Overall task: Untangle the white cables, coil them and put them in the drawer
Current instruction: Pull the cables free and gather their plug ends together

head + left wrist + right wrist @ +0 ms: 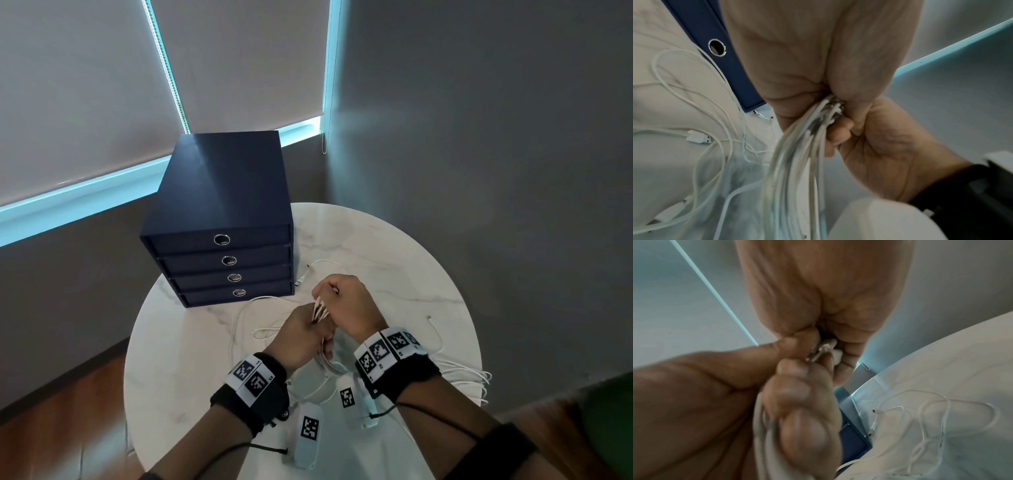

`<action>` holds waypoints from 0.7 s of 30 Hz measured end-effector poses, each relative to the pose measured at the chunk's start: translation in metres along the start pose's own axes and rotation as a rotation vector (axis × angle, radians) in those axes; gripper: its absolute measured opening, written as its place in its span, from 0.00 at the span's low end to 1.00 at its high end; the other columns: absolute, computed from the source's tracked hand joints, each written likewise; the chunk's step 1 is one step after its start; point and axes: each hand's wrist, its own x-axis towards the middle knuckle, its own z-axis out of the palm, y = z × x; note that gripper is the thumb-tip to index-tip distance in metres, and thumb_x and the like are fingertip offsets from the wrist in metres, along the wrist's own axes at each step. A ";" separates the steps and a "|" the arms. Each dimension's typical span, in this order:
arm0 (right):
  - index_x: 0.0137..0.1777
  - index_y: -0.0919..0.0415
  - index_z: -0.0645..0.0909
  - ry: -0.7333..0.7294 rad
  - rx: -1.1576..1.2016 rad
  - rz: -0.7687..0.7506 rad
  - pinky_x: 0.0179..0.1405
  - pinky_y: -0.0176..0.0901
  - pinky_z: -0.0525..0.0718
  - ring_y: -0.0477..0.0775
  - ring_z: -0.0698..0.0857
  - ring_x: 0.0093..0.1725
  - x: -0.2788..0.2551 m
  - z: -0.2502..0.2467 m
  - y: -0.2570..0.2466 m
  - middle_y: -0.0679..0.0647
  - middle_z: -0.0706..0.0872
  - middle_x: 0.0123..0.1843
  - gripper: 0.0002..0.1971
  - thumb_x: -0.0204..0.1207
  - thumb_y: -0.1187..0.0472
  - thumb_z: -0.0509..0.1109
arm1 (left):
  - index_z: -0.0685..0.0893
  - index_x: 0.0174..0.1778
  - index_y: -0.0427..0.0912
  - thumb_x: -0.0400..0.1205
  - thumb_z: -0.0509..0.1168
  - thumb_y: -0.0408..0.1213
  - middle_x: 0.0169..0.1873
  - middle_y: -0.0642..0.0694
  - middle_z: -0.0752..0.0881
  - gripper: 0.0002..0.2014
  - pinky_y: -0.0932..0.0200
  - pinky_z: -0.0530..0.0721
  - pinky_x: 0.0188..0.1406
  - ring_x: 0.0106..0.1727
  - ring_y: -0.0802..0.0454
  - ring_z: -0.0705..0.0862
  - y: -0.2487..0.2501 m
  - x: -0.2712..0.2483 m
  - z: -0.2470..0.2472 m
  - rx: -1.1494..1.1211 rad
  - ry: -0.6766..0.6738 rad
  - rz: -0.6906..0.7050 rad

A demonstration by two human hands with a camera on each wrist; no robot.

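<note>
**Both hands closed on a bundle of white cables above a round marble counter**

The left hand (pixel 301 337) and the right hand (pixel 346 305) meet over the middle of the round white marble-patterned counter (pixel 394 246), knuckles nearly touching. The grip of each hand is fully curled: the left hand's fingers wrap round a bundle of thin white cables (pixel 797 154), and the right hand's fingers (pixel 797 394) and thumb close on the same bundle slightly higher up. Short lengths of the strands show between the two fists in the head view (pixel 320 311); from the left wrist view they hang down out of the fist in a loose, blurred sheaf.

Further white cable loops (pixel 246 325) lie slack on the counter to the left of the hands, trailing toward the front of the drawer unit. One loose end with a white USB plug (pixel 698 137) rests flat on the counter among them. Another white cable end (pixel 433 325) lies near the right edge of the counter, and several parallel strands (pixel 476 380) overhang that edge.

A dark blue box-shaped four-drawer unit (pixel 219 192) stands at the far left edge of the counter. All four drawers are pushed in, each with a round metal finger ring (pixel 221 239) at its centre.

Each wrist carries a black band with white square-patterned marker tags (pixel 383 351). Two pale oblong tagged devices (pixel 308 431) lie on the near part of the counter below the wrists.
</note>
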 end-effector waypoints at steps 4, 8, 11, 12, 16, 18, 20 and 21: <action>0.41 0.62 0.83 -0.051 -0.160 -0.106 0.47 0.41 0.79 0.50 0.84 0.46 -0.004 0.001 -0.006 0.52 0.87 0.44 0.12 0.80 0.62 0.60 | 0.74 0.31 0.36 0.82 0.56 0.18 0.19 0.47 0.73 0.15 0.55 0.80 0.25 0.21 0.50 0.72 0.001 0.001 0.005 -0.033 0.002 -0.044; 0.41 0.62 0.78 -0.094 -0.247 -0.181 0.48 0.42 0.75 0.52 0.79 0.47 -0.003 0.001 -0.016 0.52 0.81 0.45 0.11 0.82 0.61 0.58 | 0.73 0.29 0.36 0.78 0.52 0.15 0.17 0.48 0.70 0.17 0.58 0.73 0.22 0.20 0.52 0.69 0.005 0.001 0.007 -0.050 0.018 -0.069; 0.66 0.54 0.78 -0.038 0.035 -0.094 0.65 0.45 0.79 0.48 0.80 0.60 -0.009 0.004 -0.008 0.50 0.77 0.64 0.17 0.82 0.47 0.62 | 0.74 0.33 0.35 0.84 0.52 0.21 0.22 0.45 0.68 0.14 0.61 0.69 0.21 0.21 0.52 0.66 0.006 0.004 0.006 -0.118 0.095 -0.074; 0.75 0.49 0.71 -0.041 0.135 -0.063 0.67 0.45 0.79 0.48 0.79 0.64 -0.014 0.008 -0.004 0.49 0.74 0.69 0.25 0.81 0.41 0.63 | 0.79 0.36 0.34 0.86 0.54 0.24 0.23 0.43 0.71 0.14 0.61 0.70 0.22 0.22 0.50 0.69 0.006 0.006 0.005 -0.161 0.132 -0.060; 0.77 0.41 0.63 -0.241 0.334 0.008 0.39 0.42 0.86 0.42 0.85 0.35 -0.046 0.022 0.017 0.50 0.88 0.45 0.28 0.80 0.38 0.64 | 0.79 0.35 0.40 0.87 0.64 0.44 0.22 0.45 0.74 0.16 0.60 0.72 0.24 0.24 0.49 0.72 0.008 0.016 -0.006 -0.479 0.315 -0.094; 0.64 0.47 0.75 -0.256 0.170 -0.072 0.31 0.39 0.77 0.42 0.77 0.26 -0.055 0.024 0.034 0.48 0.83 0.33 0.16 0.82 0.42 0.65 | 0.73 0.34 0.43 0.86 0.65 0.47 0.21 0.49 0.67 0.17 0.62 0.69 0.19 0.20 0.53 0.67 0.008 0.019 -0.008 -0.628 0.374 -0.166; 0.50 0.53 0.80 -0.272 -0.074 -0.178 0.35 0.39 0.73 0.43 0.76 0.30 -0.060 0.023 0.050 0.49 0.83 0.34 0.14 0.83 0.43 0.62 | 0.72 0.33 0.43 0.87 0.65 0.47 0.22 0.47 0.68 0.19 0.59 0.74 0.22 0.20 0.51 0.70 0.003 0.020 -0.007 -0.681 0.368 -0.217; 0.46 0.54 0.81 -0.291 -0.141 -0.200 0.37 0.40 0.74 0.45 0.78 0.33 -0.062 0.023 0.054 0.49 0.85 0.36 0.17 0.84 0.43 0.60 | 0.73 0.34 0.42 0.86 0.65 0.46 0.23 0.46 0.71 0.18 0.56 0.77 0.25 0.22 0.49 0.72 0.001 0.018 -0.005 -0.676 0.341 -0.226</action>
